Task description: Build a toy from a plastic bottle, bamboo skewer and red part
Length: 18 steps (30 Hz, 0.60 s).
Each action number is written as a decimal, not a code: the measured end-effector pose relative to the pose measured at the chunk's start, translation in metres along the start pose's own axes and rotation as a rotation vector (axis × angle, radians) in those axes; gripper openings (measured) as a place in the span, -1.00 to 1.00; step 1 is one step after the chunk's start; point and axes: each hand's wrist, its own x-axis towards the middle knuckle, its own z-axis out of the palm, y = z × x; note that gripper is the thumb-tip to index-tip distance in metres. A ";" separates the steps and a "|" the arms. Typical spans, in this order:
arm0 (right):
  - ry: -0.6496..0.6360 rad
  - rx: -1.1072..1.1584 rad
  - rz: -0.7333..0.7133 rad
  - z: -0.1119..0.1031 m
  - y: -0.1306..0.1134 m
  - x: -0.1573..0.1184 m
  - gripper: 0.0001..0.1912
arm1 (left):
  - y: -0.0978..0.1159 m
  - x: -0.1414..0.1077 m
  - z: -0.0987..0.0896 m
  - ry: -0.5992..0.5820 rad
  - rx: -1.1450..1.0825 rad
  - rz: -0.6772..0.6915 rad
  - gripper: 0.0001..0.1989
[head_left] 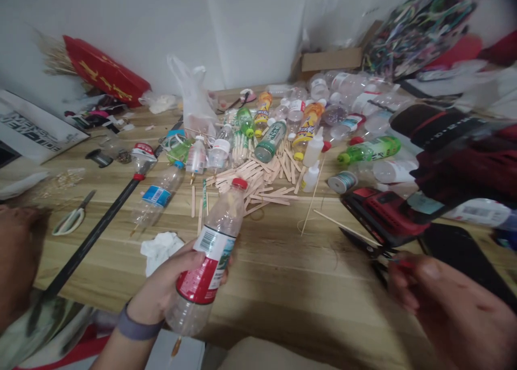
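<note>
My left hand (183, 270) is wrapped round a clear plastic bottle (197, 278) with a red cap and a red and white label. The bottle tilts, cap up and away from me, and a thin brown-tipped stick (176, 347) pokes out of its base. On the right, my right hand (428, 284) is closed, blurred, at dark-bladed scissors (359, 241); a bit of red shows between its fingers. Just beyond that hand stands a cordless drill (448, 160) on its red battery (383, 214). A thin wooden stick (343, 225) lies by the blades.
Flat wooden sticks (258, 179) are heaped mid-table, with plastic bottles (311, 122) behind them. Glue bottles (313, 149) stand alongside. White-handled scissors (75, 216), crumpled tissue (161, 251) and a long black rod (92, 235) lie left. Another person's hand (16, 251) rests at the left edge.
</note>
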 end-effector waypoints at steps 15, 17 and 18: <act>-0.374 -0.034 -0.023 0.047 -0.016 -0.012 -0.48 | -0.010 0.003 0.010 -0.194 0.007 -0.128 -0.51; -0.356 -0.020 0.013 0.039 -0.012 -0.011 -0.53 | -0.010 0.002 0.007 -0.185 0.010 -0.124 -0.52; -0.332 -0.009 0.028 0.034 -0.009 -0.010 -0.58 | -0.010 0.001 0.005 -0.176 0.015 -0.120 -0.52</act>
